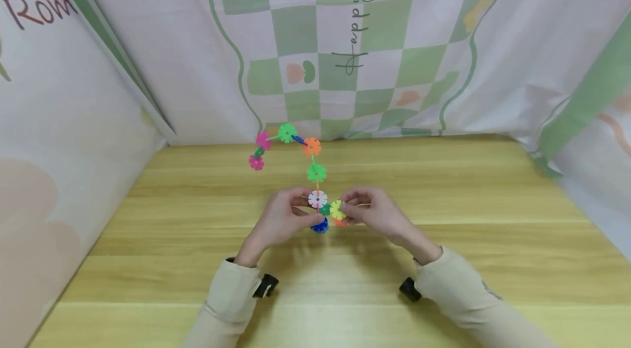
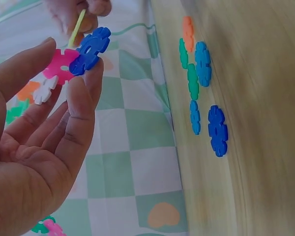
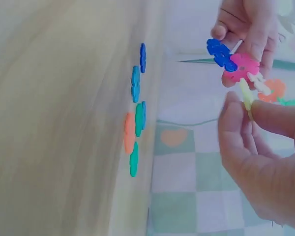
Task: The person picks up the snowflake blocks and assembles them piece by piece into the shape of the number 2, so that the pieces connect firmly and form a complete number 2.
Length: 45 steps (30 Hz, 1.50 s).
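Observation:
A chain of slotted plastic snowflake discs rises away from my left hand (image 1: 283, 216), including a white disc (image 1: 317, 199), a green disc (image 1: 316, 174) and an orange disc (image 1: 311, 146). My left thumb and fingers hold its near end, around a pink disc (image 2: 60, 66) and a dark blue disc (image 2: 91, 51) slotted together. Between thumb and fingertips, my right hand (image 1: 377, 214) pinches a yellow disc (image 1: 337, 209). Its edge meets the pink disc in the right wrist view; whether the slots are engaged I cannot tell.
Loose discs lie on the wooden table (image 1: 493, 189) below the hands, among them an orange disc (image 3: 130, 132), a green disc (image 3: 133, 160) and a blue disc (image 2: 218, 131). A checked cloth (image 1: 335, 104) hangs behind the table.

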Each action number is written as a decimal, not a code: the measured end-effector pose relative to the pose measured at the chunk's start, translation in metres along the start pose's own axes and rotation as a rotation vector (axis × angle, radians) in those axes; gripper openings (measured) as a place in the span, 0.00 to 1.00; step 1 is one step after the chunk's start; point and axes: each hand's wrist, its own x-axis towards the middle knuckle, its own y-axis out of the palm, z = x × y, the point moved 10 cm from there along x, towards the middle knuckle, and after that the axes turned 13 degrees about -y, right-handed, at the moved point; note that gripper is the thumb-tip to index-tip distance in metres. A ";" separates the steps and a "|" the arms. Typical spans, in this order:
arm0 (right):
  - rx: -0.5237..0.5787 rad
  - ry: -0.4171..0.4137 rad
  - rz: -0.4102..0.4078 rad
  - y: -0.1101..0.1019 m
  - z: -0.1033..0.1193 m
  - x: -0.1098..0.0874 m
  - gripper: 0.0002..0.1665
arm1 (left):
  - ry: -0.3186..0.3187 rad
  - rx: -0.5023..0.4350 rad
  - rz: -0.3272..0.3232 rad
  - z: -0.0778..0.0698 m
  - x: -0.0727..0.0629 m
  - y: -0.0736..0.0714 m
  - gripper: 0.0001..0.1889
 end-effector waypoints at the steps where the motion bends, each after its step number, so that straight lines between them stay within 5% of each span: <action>1: 0.033 0.022 -0.009 0.000 -0.002 0.000 0.12 | 0.004 0.001 -0.001 0.000 0.000 0.000 0.16; 12: 0.115 0.038 -0.073 0.001 -0.009 0.000 0.14 | 0.013 0.005 -0.005 -0.003 0.000 0.003 0.16; 27: 0.153 0.004 -0.060 0.005 -0.007 -0.001 0.14 | -0.011 0.014 -0.024 0.002 0.001 0.003 0.19; 39: 0.073 0.000 -0.034 0.002 -0.007 0.000 0.18 | -0.093 -0.054 0.006 0.009 0.002 0.005 0.27; 45: 0.084 -0.022 -0.048 0.002 -0.006 0.001 0.17 | -0.069 -0.003 -0.013 0.007 0.002 0.006 0.28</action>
